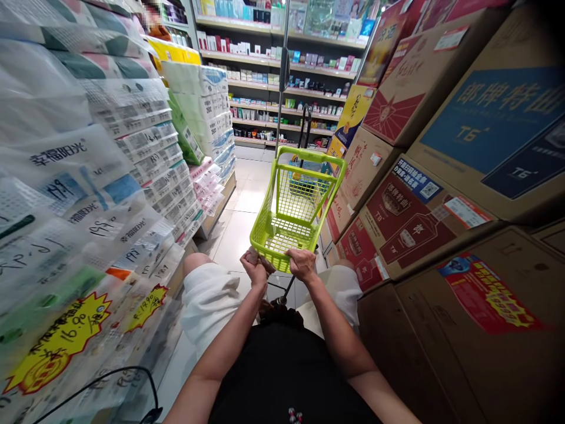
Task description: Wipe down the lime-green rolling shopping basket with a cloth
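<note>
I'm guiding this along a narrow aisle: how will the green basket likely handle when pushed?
The green basket is probably light for its size, since its walls are open lattice. It looks fairly stiff, given the thick rim. With the left hand and right hand gripping its near edge, it may steer evenly.

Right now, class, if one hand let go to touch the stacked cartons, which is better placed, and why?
Likely the right hand: its grip is on the near edge of the green basket, closer to the cartons. The left hand, also at that edge, is farther away.
</note>
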Motion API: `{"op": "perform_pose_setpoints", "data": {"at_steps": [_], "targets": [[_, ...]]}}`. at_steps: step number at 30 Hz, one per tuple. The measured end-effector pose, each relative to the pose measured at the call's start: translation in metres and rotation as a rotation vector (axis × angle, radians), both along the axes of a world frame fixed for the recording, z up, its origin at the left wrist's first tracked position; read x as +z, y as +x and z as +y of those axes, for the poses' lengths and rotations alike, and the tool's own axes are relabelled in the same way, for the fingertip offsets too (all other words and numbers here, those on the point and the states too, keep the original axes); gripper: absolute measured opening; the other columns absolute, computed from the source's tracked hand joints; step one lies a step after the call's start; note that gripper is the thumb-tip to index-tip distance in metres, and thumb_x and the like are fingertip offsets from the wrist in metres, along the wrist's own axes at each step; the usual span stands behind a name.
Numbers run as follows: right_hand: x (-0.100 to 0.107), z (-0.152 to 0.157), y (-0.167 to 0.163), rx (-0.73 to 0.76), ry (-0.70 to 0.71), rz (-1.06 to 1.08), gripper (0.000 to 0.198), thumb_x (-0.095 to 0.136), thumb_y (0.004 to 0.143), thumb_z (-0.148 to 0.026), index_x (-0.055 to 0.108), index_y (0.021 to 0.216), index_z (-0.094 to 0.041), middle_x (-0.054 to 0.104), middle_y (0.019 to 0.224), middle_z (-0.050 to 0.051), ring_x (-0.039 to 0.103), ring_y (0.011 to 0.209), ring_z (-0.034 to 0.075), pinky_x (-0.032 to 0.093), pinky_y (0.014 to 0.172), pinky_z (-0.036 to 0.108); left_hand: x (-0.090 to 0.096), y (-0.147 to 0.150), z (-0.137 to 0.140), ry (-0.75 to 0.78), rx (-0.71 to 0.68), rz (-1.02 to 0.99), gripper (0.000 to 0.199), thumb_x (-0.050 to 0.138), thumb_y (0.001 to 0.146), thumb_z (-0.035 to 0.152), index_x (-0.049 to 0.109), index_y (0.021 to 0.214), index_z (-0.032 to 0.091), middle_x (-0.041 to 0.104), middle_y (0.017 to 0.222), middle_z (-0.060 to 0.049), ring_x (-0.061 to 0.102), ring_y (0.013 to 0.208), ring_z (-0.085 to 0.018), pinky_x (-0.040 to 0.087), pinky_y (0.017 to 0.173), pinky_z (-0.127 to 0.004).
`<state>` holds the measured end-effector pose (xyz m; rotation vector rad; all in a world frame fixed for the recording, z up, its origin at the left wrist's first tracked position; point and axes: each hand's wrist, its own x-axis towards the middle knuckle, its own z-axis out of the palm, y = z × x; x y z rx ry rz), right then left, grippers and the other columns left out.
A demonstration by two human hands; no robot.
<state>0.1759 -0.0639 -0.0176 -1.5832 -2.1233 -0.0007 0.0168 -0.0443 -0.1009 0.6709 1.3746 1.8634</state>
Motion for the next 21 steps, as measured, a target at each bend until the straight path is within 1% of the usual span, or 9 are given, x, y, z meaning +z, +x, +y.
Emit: {"op": "perform_pose_setpoints", "data": {"at_steps": [2,4,6,8,11,13,15,18,21], "targets": [[-0.001,0.0,0.002,0.01,0.003,0.007,0.031,0.053,0.081,-0.011,0.078,0.094,-0.025,0.082,0.096,0.001,0.068,0.081,0.017,0.035,0.076,0.027,0.006,-0.004,0.001,0.01,0.059,-0.015,0.039,0.066,0.079,0.018,0.042,0.109,0.027,0.057,0.107,-0.001,0.063,0.09,-0.012,0.054,0.081,-0.028],[-0.002,0.0,0.003,0.009,0.008,0.012,0.031,0.053,0.081,-0.012,0.078,0.093,-0.025,0.082,0.095,0.0,0.068,0.078,0.016,0.035,0.074,0.027,0.014,-0.007,0.001,0.052,0.1,-0.015,0.039,0.067,0.078,0.019,0.045,0.109,0.026,0.057,0.109,-0.001,0.062,0.094,-0.012,0.053,0.085,-0.028],[-0.004,0.001,0.005,0.004,0.024,0.019,0.03,0.053,0.081,-0.012,0.079,0.091,-0.025,0.082,0.093,0.0,0.067,0.076,0.016,0.035,0.073,0.027,0.021,-0.008,-0.002,0.107,0.09,-0.02,0.04,0.069,0.079,0.021,0.047,0.112,0.026,0.058,0.113,-0.003,0.062,0.1,-0.014,0.052,0.089,-0.028],[-0.005,0.001,0.007,0.001,0.044,0.027,0.03,0.053,0.081,-0.012,0.078,0.089,-0.024,0.082,0.09,0.0,0.067,0.076,0.016,0.035,0.073,0.027,0.024,-0.008,-0.004,0.136,0.045,-0.043,0.041,0.071,0.081,0.024,0.047,0.114,0.026,0.058,0.115,-0.004,0.061,0.104,-0.015,0.052,0.092,-0.028],[-0.006,0.0,0.012,0.001,0.058,0.041,0.03,0.052,0.081,-0.012,0.078,0.086,-0.024,0.082,0.087,0.0,0.067,0.074,0.015,0.035,0.072,0.027,0.023,-0.01,-0.001,0.106,0.042,-0.07,0.04,0.072,0.083,0.028,0.045,0.113,0.026,0.058,0.116,-0.003,0.061,0.104,-0.014,0.052,0.092,-0.028],[-0.005,-0.001,0.017,-0.003,0.056,0.042,0.029,0.052,0.08,-0.011,0.078,0.084,-0.024,0.081,0.084,-0.001,0.067,0.074,0.015,0.034,0.072,0.026,0.019,-0.012,-0.001,0.06,0.065,-0.065,0.041,0.074,0.083,0.029,0.045,0.111,0.026,0.057,0.115,-0.002,0.062,0.102,-0.014,0.052,0.091,-0.027],[-0.003,-0.003,0.02,-0.026,0.041,0.029,0.028,0.052,0.078,-0.01,0.077,0.081,-0.024,0.08,0.082,0.0,0.066,0.073,0.015,0.034,0.073,0.026,0.014,-0.011,-0.005,0.038,0.06,-0.05,0.041,0.075,0.082,0.029,0.046,0.111,0.026,0.058,0.115,-0.002,0.062,0.102,-0.014,0.053,0.091,-0.028],[0.003,-0.006,0.02,-0.092,-0.013,-0.016,0.026,0.054,0.077,-0.009,0.076,0.08,-0.024,0.079,0.081,0.001,0.064,0.072,0.016,0.033,0.073,0.028,0.009,-0.003,-0.017,0.066,0.006,-0.046,0.039,0.073,0.084,0.029,0.048,0.113,0.026,0.059,0.119,-0.004,0.062,0.105,-0.015,0.054,0.092,-0.029],[0.006,-0.01,0.01,-0.088,-0.06,-0.074,0.028,0.055,0.079,-0.01,0.075,0.089,-0.025,0.079,0.088,0.002,0.063,0.074,0.017,0.03,0.069,0.029,0.011,-0.002,-0.015,0.094,-0.031,-0.045,0.039,0.073,0.082,0.028,0.05,0.113,0.026,0.06,0.117,-0.004,0.062,0.102,-0.014,0.054,0.088,-0.027]]}}
